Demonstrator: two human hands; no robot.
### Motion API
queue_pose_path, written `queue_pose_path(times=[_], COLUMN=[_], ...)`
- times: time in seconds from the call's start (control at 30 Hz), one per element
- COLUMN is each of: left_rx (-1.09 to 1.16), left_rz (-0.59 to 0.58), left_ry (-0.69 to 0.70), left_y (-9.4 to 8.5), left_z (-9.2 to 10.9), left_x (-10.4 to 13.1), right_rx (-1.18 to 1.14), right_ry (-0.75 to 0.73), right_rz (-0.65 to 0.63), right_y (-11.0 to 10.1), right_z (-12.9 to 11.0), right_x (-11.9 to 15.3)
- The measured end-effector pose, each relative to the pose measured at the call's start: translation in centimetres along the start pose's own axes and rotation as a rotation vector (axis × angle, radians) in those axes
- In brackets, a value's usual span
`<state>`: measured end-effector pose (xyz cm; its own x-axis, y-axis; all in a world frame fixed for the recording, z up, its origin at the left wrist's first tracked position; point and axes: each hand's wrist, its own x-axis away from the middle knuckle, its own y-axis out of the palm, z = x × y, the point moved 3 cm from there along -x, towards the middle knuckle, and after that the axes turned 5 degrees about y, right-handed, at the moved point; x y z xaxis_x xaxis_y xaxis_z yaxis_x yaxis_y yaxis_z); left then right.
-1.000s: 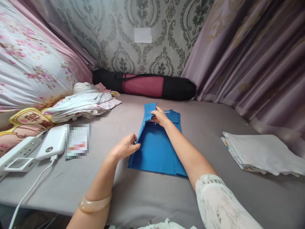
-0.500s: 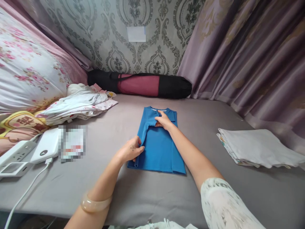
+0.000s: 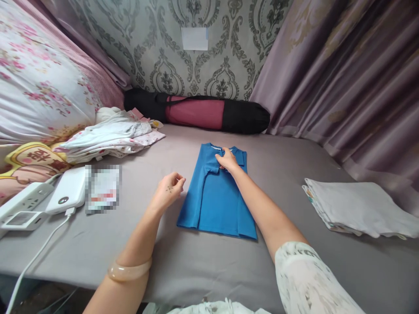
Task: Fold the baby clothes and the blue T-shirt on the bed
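A blue long garment, like a shirt (image 3: 218, 200), lies on the grey sheet with both sides folded inward and its collar away from me. My right hand (image 3: 228, 160) rests on it just below the collar, beside the folded-over sleeve. Its thumb and index finger are spread apart; the other fingers are partly hidden. Off the garment's left edge, my left hand (image 3: 169, 190) hovers with its fingers curled together and nothing visible in them. A pale bangle (image 3: 129, 271) circles my left forearm.
Far back lies a black and maroon long bag (image 3: 196, 112). Rumpled clothes (image 3: 114, 133), a power strip (image 3: 28, 200) and a cabled white power bank (image 3: 68, 189) are on the left, near a blurred packet (image 3: 103, 188). Folded white cloths (image 3: 356, 207) lie right.
My left hand has let go of the garment's left side and moved up and left. That side now lies flat, folded inward. My right hand stays near the collar.
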<state>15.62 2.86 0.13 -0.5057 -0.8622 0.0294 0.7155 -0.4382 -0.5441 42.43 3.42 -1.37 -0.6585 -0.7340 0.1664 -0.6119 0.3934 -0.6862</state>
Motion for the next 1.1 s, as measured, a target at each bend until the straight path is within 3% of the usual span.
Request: queue_pose_path(times=[0.1,0.27,0.4,0.5,0.67,0.87,1.1], left_rx=[-0.091,-0.247,-0.298,-0.323,-0.338,-0.364,-0.359], left_rz=[-0.069,-0.190,-0.216,-0.252,-0.326,-0.400,-0.436], left_ry=[0.107,0.436,0.536,0.552,0.515,0.400,0.325], left_y=[0.2,1.8,2.5,2.6,2.4,2.6,2.7], left_z=[0.4,0.9,0.1,-0.2,0.5,0.5,0.5], left_x=[0.3,1.1,1.0,0.9,1.2,1.4,1.4], right_rx=[0.121,0.361,0.472,0.505,0.573,0.588,0.572], right_ry=[-0.104,-0.192,-0.274,-0.334,-0.266,-0.235,-0.241], right_rz=[0.052,0.229,0.325,0.197,0.027,0.007,0.038], right_y=[-0.1,-0.4,0.1,1.4,3.2,4.3,5.0], right_z=[-0.9,-1.8,-2.9,-4.3,-5.8,-6.6,-7.1], right_x=[0.0,1.0,0.9,-0.5,-3.4,-5.5,-5.9])
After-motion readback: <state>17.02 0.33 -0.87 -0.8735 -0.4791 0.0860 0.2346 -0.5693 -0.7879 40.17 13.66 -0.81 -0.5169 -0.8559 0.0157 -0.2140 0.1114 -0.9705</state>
